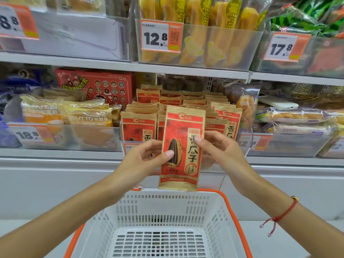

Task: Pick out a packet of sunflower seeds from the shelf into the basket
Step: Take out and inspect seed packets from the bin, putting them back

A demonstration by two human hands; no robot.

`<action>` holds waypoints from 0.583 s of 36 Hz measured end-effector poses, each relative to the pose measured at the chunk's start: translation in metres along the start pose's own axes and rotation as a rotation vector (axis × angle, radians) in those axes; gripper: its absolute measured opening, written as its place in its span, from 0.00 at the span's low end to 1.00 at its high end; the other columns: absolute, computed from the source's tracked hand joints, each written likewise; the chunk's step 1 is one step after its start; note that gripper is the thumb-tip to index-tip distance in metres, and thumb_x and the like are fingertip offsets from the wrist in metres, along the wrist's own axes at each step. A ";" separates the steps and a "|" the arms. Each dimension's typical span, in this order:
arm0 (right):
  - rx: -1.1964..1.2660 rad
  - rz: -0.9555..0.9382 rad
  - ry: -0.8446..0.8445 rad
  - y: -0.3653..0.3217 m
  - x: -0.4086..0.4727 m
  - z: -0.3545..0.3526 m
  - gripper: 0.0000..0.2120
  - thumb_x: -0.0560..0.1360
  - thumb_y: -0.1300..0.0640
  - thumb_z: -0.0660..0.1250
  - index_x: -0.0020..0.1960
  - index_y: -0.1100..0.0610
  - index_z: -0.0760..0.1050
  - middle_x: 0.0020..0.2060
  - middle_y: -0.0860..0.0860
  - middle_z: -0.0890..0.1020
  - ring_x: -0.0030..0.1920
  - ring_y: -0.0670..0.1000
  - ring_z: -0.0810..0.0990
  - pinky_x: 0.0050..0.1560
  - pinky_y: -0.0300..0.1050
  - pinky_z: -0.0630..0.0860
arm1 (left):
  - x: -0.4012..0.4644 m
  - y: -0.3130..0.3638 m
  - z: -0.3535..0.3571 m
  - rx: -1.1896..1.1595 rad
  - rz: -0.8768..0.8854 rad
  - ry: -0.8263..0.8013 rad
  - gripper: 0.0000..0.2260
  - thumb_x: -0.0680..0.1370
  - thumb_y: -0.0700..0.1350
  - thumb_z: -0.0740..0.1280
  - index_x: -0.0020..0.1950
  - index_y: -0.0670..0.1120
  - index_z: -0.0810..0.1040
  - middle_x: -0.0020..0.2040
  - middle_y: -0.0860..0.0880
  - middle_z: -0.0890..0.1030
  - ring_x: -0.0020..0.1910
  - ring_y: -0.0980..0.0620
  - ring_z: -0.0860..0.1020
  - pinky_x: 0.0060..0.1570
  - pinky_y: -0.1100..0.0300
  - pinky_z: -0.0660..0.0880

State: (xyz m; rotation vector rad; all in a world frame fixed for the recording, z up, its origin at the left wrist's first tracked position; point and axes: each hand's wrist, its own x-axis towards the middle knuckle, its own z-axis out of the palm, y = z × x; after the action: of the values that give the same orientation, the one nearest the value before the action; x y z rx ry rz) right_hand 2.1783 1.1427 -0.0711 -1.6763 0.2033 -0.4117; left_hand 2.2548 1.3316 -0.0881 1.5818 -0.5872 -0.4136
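Note:
A red and tan packet of sunflower seeds (183, 146) is held upright in front of the shelf, above the far rim of the basket. My left hand (147, 157) pinches its left edge, thumb on the front. My right hand (217, 149) pinches its right edge the same way. Behind it, several identical packets (138, 127) stand in rows in a clear shelf bin. The white plastic basket (130, 207) with orange trim sits below my hands, with nothing seen inside.
Bread packs (87, 118) fill the bin to the left and pastry packs (294, 116) the bin to the right. A red cartoon box (104, 86) stands behind. The upper shelf holds yellow snack bags (197, 34) and price tags (154, 37).

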 end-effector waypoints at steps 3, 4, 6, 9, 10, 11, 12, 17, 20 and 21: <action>-0.090 0.038 -0.131 0.004 -0.002 0.000 0.21 0.66 0.47 0.73 0.58 0.50 0.79 0.50 0.44 0.85 0.52 0.44 0.83 0.49 0.38 0.80 | 0.003 0.001 -0.001 -0.059 0.032 0.096 0.17 0.71 0.53 0.70 0.58 0.50 0.80 0.53 0.52 0.84 0.53 0.56 0.82 0.46 0.62 0.80; -0.104 0.043 -0.161 0.004 -0.002 0.001 0.24 0.64 0.46 0.73 0.59 0.50 0.79 0.51 0.44 0.85 0.52 0.44 0.83 0.51 0.39 0.80 | 0.003 0.002 -0.001 -0.088 0.038 0.123 0.17 0.71 0.52 0.69 0.58 0.49 0.80 0.54 0.52 0.84 0.53 0.56 0.82 0.45 0.62 0.81; -0.093 0.047 -0.188 0.005 -0.003 0.002 0.26 0.64 0.48 0.74 0.61 0.51 0.78 0.51 0.48 0.85 0.52 0.47 0.84 0.51 0.38 0.80 | 0.003 0.003 -0.001 -0.132 0.044 0.166 0.16 0.71 0.51 0.69 0.57 0.48 0.80 0.53 0.51 0.84 0.50 0.57 0.83 0.42 0.65 0.80; -0.062 0.048 -0.200 0.003 -0.002 0.002 0.22 0.67 0.55 0.75 0.61 0.51 0.77 0.50 0.50 0.86 0.51 0.49 0.84 0.46 0.36 0.79 | 0.002 0.002 -0.001 -0.144 0.048 0.190 0.13 0.74 0.50 0.69 0.57 0.48 0.80 0.52 0.51 0.85 0.49 0.58 0.83 0.40 0.66 0.78; -0.059 0.047 -0.201 0.003 -0.002 0.002 0.20 0.68 0.57 0.75 0.60 0.50 0.77 0.49 0.51 0.86 0.50 0.50 0.85 0.45 0.36 0.79 | 0.002 0.002 -0.001 -0.141 0.047 0.191 0.12 0.75 0.49 0.68 0.57 0.48 0.79 0.52 0.51 0.85 0.49 0.58 0.83 0.40 0.67 0.78; -0.059 0.044 -0.200 0.002 -0.002 0.002 0.19 0.69 0.59 0.75 0.58 0.50 0.78 0.49 0.51 0.86 0.50 0.51 0.85 0.45 0.37 0.80 | 0.002 0.002 0.000 -0.139 0.044 0.190 0.11 0.76 0.49 0.68 0.57 0.48 0.79 0.52 0.51 0.85 0.49 0.58 0.83 0.39 0.67 0.78; -0.061 0.040 -0.196 0.002 -0.002 0.001 0.18 0.69 0.60 0.75 0.57 0.49 0.78 0.48 0.52 0.86 0.49 0.51 0.85 0.46 0.37 0.80 | 0.002 0.002 -0.001 -0.133 0.041 0.188 0.11 0.76 0.48 0.68 0.57 0.48 0.79 0.52 0.52 0.85 0.49 0.58 0.83 0.39 0.67 0.79; -0.040 0.028 -0.188 0.002 -0.003 0.002 0.17 0.69 0.63 0.74 0.55 0.49 0.78 0.44 0.51 0.87 0.44 0.48 0.85 0.42 0.36 0.80 | 0.002 0.002 -0.003 -0.103 0.024 0.160 0.13 0.73 0.52 0.69 0.56 0.52 0.80 0.51 0.55 0.85 0.51 0.59 0.82 0.49 0.58 0.79; -0.021 0.036 -0.196 0.001 -0.004 0.003 0.16 0.70 0.63 0.74 0.55 0.50 0.78 0.42 0.50 0.86 0.42 0.47 0.85 0.40 0.35 0.79 | 0.001 0.003 -0.004 -0.082 0.046 0.146 0.18 0.68 0.53 0.71 0.57 0.53 0.79 0.53 0.55 0.84 0.53 0.57 0.82 0.48 0.58 0.79; -0.020 0.039 -0.198 0.002 -0.004 0.003 0.16 0.70 0.63 0.74 0.55 0.50 0.78 0.43 0.51 0.86 0.43 0.47 0.85 0.40 0.35 0.79 | 0.000 0.003 -0.004 -0.075 0.057 0.138 0.19 0.68 0.52 0.71 0.58 0.53 0.79 0.53 0.55 0.84 0.53 0.57 0.82 0.47 0.60 0.79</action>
State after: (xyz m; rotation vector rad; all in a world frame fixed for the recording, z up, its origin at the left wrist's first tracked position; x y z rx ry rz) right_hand 2.1758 1.1464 -0.0735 -1.7180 0.0937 -0.2139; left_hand 2.2570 1.3345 -0.0847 1.5047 -0.5042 -0.2786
